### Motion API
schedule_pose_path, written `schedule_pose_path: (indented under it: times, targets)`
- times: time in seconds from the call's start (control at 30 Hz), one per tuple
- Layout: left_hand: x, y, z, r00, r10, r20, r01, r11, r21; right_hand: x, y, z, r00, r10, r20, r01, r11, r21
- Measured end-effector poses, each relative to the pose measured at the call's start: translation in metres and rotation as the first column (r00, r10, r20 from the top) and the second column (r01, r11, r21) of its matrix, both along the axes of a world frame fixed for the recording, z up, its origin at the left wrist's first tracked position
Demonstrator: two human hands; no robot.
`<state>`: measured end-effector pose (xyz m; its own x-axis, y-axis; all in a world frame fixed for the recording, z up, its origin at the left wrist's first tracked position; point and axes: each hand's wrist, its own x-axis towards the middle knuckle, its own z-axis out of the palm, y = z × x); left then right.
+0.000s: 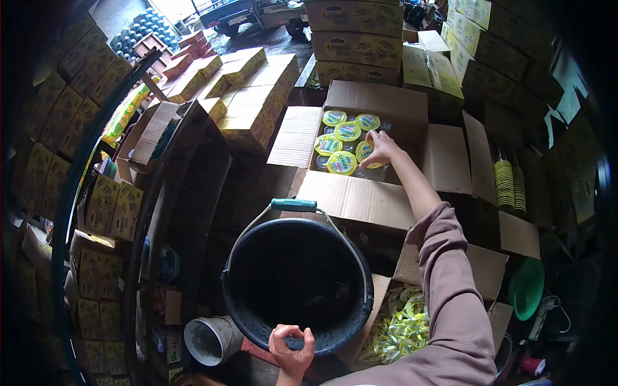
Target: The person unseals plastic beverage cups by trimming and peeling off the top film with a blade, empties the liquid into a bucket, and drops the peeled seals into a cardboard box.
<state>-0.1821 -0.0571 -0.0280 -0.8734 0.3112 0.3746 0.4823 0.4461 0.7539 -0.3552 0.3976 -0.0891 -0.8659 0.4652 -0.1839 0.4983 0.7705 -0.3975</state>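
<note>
The person's right hand [382, 150], at the end of a loose brown sleeve [447, 283], reaches into an open cardboard carton [356, 197]. Its thumb and fingers spread across a yellow-rimmed cup [364, 153], one to each side of the lid; whether they grip it firmly, one cannot tell. That cup sits in the carton's near part, among other lidded cups [341, 163] (their lids carry the word "Lemon"). The carton's flaps are folded outward.

The left hand [293, 347] is half curled at the near rim of a large dark bucket [233, 276], thumb and forefinger rounded into a ring with nothing visible inside; whether the tips meet is unclear. The bucket stands on the near side of the carton, its green handle grip [294, 205] lying toward the carton's near flap.

A smaller whitish pail [212, 341] tilts just beside the bucket, on its left. To the bucket's right, partly behind the sleeve, a lower box [404, 325] holds a heap of yellow-and-green pieces. Farther right are a green bowl [526, 289] and stacked yellow rings [505, 186]. Printed cartons [354, 46] rise beyond the open one, and a parked vehicle [257, 16] shows at the top.
</note>
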Motion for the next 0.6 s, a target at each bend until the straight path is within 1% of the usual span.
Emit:
schedule_pose_path:
  times: [0.03, 0.13, 0.17, 0.2, 0.27, 0.37, 0.47, 0.5, 0.53, 0.6]
  targets:
    - [0.000, 0.000, 0.000, 1.000, 0.002, -0.002, -0.002, 1.000, 0.001, 0.000, 0.000, 0.002, 1.000, 0.005, 0.000, -0.005, 1.000, -0.003]
    - [0.000, 0.000, 0.000, 1.000, 0.008, -0.008, -0.008, 1.000, 0.002, -0.006, -0.010, -0.007, 0.996, -0.015, -0.086, 0.026, 0.991, 0.130]
    - [-0.001, 0.001, 0.000, 1.000, 0.002, -0.013, -0.002, 1.000, 0.013, -0.007, -0.008, -0.011, 0.969, -0.072, -0.237, 0.099, 0.990, 0.103]
    - [-0.001, 0.002, 0.001, 1.000, -0.003, -0.017, 0.003, 1.000, 0.024, -0.006, -0.005, -0.006, 0.944, -0.113, -0.311, 0.144, 0.987, 0.078]
    - [-0.002, 0.001, 0.003, 0.999, -0.007, -0.033, 0.008, 1.000, 0.024, 0.000, 0.001, 0.017, 0.875, -0.194, -0.443, 0.224, 0.974, 0.015]
    - [-0.001, 0.000, 0.002, 0.998, -0.021, -0.054, 0.022, 1.000, 0.016, 0.034, -0.007, 0.066, 0.797, -0.183, -0.575, 0.258, 0.965, 0.050]
    - [-0.001, -0.002, -0.003, 0.995, -0.056, -0.079, 0.062, 0.995, 0.083, 0.083, -0.024, 0.089, 0.673, -0.005, -0.740, 0.178, 0.972, 0.155]
    - [-0.001, -0.003, -0.003, 0.994, -0.075, -0.083, 0.082, 0.993, 0.088, 0.104, -0.040, 0.101, 0.597, 0.050, -0.801, 0.154, 0.972, 0.176]
    - [0.000, -0.004, -0.004, 0.990, -0.121, -0.077, 0.129, 0.986, 0.109, 0.128, -0.060, 0.115, 0.574, 0.034, -0.818, 0.111, 0.987, 0.119]
    - [0.001, -0.004, -0.002, 0.987, -0.147, -0.057, 0.154, 0.980, 0.130, 0.174, -0.091, 0.132, 0.544, 0.169, -0.822, 0.046, 0.972, 0.230]
